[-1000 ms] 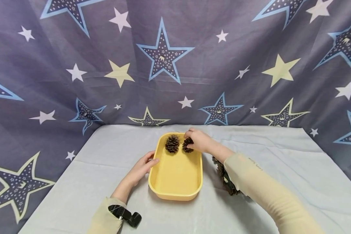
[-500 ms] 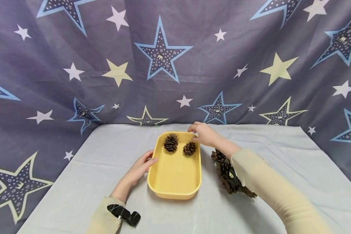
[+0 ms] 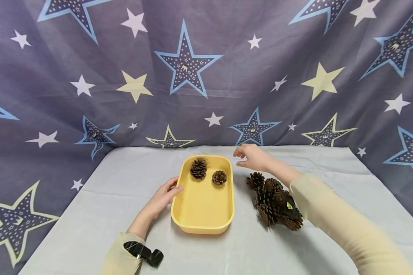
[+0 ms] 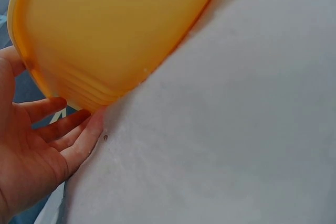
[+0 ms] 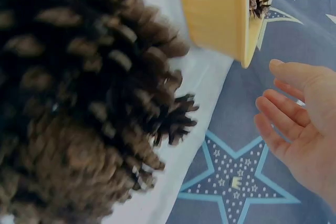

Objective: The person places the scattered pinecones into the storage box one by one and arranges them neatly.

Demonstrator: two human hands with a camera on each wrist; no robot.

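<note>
Our left hand [image 3: 163, 196] holds the yellow tray [image 3: 203, 208] at its left wall: the thumb crosses over the rim, and the fingers reach the outside and the lower edge. Our right hand [image 3: 254, 156] grips nothing; its fingers are loosely bent, with space between thumb and fingertips. Those fingertips sit just beside the tray's far right corner, and the right wrist view shows a gap between them and the rim.

Inside the tray, the taller pine cone [image 3: 198, 168] lies ahead of our left thumb, near the far wall. The rounder pine cone [image 3: 219, 177] lies between that one and the right wall, a little nearer to us than our right fingertips. The two are apart, and the tray floor stretches from them towards us, to the right of our left thumb.

Nearer to us than our right fingers, a big clump of pine cones [image 3: 273, 198] rests on the white cloth [image 3: 210, 254], close to our right sleeve [image 3: 347, 225]. A strip of cloth between clump and tray leaves room for moving. Beyond our right fingertips, the cloth's far edge meets the starry curtain [image 3: 247, 76].
</note>
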